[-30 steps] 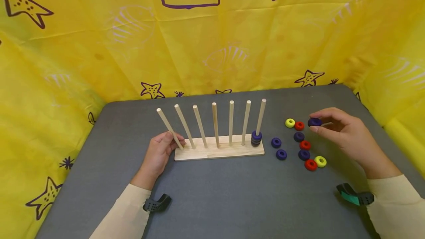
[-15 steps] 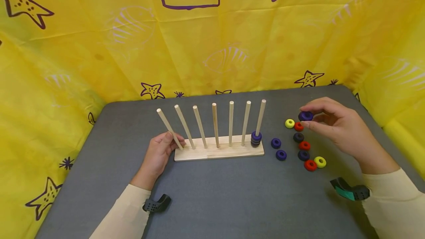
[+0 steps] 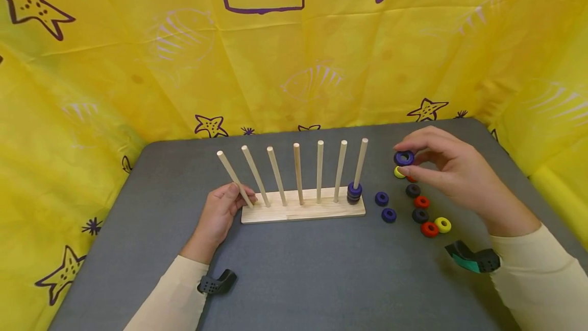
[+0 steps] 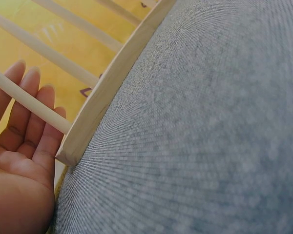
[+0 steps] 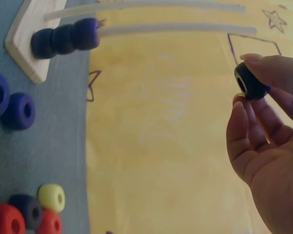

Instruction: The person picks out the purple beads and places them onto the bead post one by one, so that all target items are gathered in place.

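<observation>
Left hand (image 3: 222, 212): loose fingers (image 4: 20, 119) behind slim wooden peg (image 3: 234, 176); right hand (image 3: 464, 180): pinching rounded blue ring (image 5: 255, 87)

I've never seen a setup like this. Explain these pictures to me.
There is no machine, just a person's bare left hand and right hand. The wide picture comes from a camera on the head; the other two come from one on each wrist. On the grey table stands a wooden base with seven pegs; the rightmost carries three blue rings. Loose blue, red and yellow rings lie to its right. The left hand is at the base's left end, fingers behind a peg. The right hand pinches another blue ring in the air.
</observation>
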Available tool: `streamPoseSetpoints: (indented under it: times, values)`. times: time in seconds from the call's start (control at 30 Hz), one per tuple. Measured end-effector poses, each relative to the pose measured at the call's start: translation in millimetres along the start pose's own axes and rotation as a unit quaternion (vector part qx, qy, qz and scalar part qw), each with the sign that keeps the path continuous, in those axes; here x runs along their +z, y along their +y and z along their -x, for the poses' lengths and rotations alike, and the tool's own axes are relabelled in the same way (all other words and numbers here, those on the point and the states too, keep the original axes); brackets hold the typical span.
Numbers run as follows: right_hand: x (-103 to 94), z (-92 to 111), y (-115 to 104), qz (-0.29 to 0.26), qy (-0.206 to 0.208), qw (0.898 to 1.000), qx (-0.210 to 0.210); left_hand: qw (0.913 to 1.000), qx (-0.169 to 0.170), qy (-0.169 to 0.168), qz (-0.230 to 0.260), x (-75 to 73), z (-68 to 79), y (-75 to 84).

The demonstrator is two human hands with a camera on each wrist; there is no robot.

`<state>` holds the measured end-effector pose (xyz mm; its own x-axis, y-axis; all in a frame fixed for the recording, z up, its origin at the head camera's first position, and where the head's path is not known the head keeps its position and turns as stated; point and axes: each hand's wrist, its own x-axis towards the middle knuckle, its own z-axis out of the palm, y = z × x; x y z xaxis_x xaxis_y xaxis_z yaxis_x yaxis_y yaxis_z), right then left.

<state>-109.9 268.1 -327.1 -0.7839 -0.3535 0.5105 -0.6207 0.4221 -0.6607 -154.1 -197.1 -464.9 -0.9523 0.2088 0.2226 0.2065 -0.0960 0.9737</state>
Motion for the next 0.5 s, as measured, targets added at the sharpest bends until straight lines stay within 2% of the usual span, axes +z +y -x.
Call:
streamPoseSetpoints:
  times: [0.5]
  values:
    - [9.0, -19, -17, -0.024, 0.024, 0.999, -0.039, 1.0000, 0.006, -0.002, 0.007, -0.1, 0.3, -2.5]
